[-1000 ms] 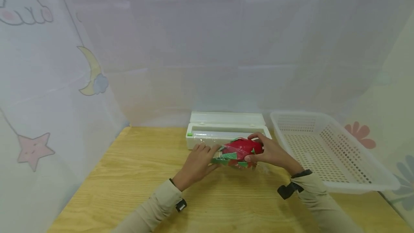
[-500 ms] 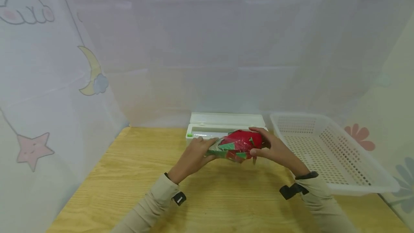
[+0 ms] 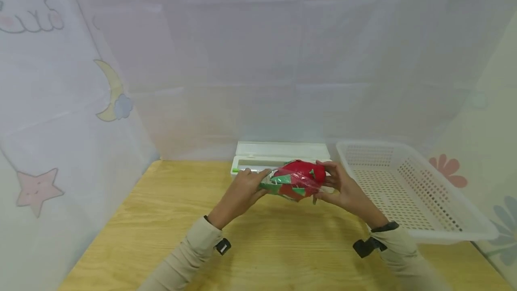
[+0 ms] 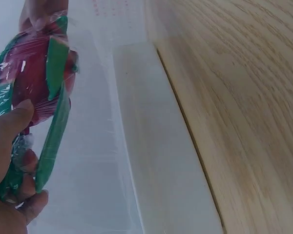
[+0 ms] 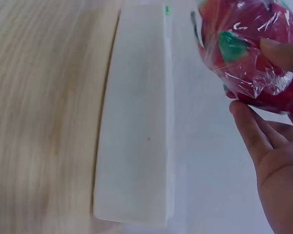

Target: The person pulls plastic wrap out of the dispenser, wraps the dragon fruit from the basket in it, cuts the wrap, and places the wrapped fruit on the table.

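Red-and-green fruit [image 3: 298, 177] is wrapped in clear film [image 5: 256, 85]

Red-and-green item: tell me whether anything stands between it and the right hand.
Only clear film, wrapped around the red-and-green item; the right hand appears to hold it through that. Nothing else visible stands between them.

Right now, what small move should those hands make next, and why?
Perhaps the right hand should smooth the clear film against the red-and-green object: the film there looks wrinkled, and the left hand grips the other end.
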The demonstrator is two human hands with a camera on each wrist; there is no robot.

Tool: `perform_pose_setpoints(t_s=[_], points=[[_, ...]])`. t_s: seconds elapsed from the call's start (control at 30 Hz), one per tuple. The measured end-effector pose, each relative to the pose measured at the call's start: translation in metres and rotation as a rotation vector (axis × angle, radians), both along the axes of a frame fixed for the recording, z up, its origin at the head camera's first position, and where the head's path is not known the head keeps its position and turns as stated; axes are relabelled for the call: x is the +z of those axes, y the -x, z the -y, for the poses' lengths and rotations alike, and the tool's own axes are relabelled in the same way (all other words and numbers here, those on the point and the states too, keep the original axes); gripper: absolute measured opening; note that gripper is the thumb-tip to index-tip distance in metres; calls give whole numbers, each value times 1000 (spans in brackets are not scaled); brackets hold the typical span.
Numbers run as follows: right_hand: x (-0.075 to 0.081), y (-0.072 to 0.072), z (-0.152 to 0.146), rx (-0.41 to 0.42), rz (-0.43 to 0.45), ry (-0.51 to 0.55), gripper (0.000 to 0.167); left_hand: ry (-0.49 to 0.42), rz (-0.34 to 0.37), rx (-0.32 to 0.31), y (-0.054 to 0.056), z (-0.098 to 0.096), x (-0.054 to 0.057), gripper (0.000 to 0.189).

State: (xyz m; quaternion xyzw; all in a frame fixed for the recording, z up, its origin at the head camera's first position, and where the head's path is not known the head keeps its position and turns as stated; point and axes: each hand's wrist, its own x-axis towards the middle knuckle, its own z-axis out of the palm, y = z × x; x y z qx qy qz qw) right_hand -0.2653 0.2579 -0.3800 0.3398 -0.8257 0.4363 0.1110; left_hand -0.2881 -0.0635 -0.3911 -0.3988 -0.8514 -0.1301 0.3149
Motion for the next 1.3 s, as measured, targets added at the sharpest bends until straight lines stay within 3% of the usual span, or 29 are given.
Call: perform_pose_setpoints(t_s=[0.07, 0.17, 0.23, 0.33, 0.47, 0.57, 0.8, 0.97, 1.13, 1.3], points=[[-2, -7, 2, -105, -22, -14, 77, 3, -39, 0, 1, -1, -3, 56], [-2, -17, 2, -212, -21, -75, 59, -16, -68, 12, 2, -1, -7, 57], [0, -22, 1, -214, 12, -88, 37, -32, -84, 24, 2, 0, -8, 58], [4, -23, -3, -129, 86, -42, 10, -40, -117, 35, 2, 2, -8, 58], [6, -22, -8, -29, 123, 27, 19, -16, -165, 35, 2, 3, -7, 58], [4, -23, -9, -33, 76, 49, 17, -7, -184, 33, 2, 3, -7, 59], [-1, -29, -3, -224, -234, 62, 19, -2, -186, 36, 2, 4, -9, 60], [1, -30, 1, -239, -356, 148, 20, 9, -205, 26, 4, 4, -10, 61], [8, -25, 4, -208, -391, 116, 18, 2, -223, 21, 4, 4, -10, 61], [10, -11, 6, -118, -285, 92, 17, 5, -205, 6, 3, 4, -8, 59]])
